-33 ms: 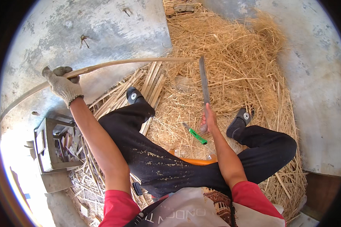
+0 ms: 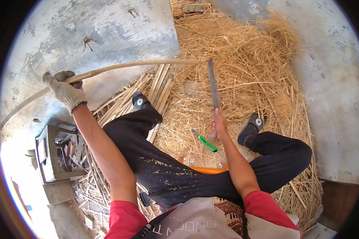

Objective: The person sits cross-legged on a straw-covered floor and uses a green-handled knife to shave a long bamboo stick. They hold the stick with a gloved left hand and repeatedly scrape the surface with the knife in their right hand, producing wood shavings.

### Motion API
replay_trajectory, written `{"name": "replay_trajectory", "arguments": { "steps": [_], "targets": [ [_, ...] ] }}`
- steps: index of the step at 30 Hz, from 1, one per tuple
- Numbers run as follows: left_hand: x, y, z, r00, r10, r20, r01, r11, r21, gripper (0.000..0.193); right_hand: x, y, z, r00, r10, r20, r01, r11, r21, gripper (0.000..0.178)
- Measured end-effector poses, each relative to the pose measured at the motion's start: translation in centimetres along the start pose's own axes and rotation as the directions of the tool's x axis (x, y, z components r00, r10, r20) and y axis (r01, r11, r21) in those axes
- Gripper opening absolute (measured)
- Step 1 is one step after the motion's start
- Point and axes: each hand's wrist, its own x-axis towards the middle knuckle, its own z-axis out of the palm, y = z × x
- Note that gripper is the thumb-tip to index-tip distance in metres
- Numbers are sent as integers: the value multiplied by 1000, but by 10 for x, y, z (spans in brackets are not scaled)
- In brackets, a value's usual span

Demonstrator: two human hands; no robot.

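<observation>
My left hand [image 2: 68,92], in a pale knitted glove with dark fingertips, is closed round a long pale bamboo strip [image 2: 131,64] at the far left. The strip runs across in front of me, with one end reaching past the hand toward the left rim. In my bare right hand [image 2: 220,125], the fingers are wrapped round the handle of a long knife [image 2: 213,85] with a dark straight blade. The blade stands pointing away from me, and its tip meets the strip's right end. On the shavings beside the right hand lies a green utility knife [image 2: 207,143].
Tangled shavings [image 2: 243,55] cover the floor between pale walls. A pile of split strips [image 2: 160,89] lies beyond my left foot. My bent legs in black trousers [image 2: 167,171] spread to both sides. An orange object [image 2: 211,170] shows between them. A wooden frame [image 2: 48,155] stands at left.
The long knife has shifted slightly left, so its tip now touches the strip's end where a small gap was before. My left hand is nearly still.
</observation>
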Motion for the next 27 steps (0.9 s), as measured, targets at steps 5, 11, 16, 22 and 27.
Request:
{"name": "replay_trajectory", "arguments": {
  "steps": [5,11,16,22,27],
  "targets": [
    [24,-7,-20,956,-45,290,153,920,-360,54,0,12,11,998,-66,2,66,997,-35,61],
    [29,-8,-32,946,-57,320,220,837,-501,50,5,31,-5,998,-30,-52,13,955,-296,58],
    [19,-3,-20,966,-76,247,196,840,-506,54,11,47,-17,996,-7,-94,-33,909,-416,58],
    [30,-9,-28,960,-99,263,227,824,-520,54,2,43,-15,993,99,-69,-116,943,-311,52],
    [10,2,-12,982,-166,94,190,861,-471,51,1,46,-13,986,158,46,-144,962,-232,45]
  ]
}}
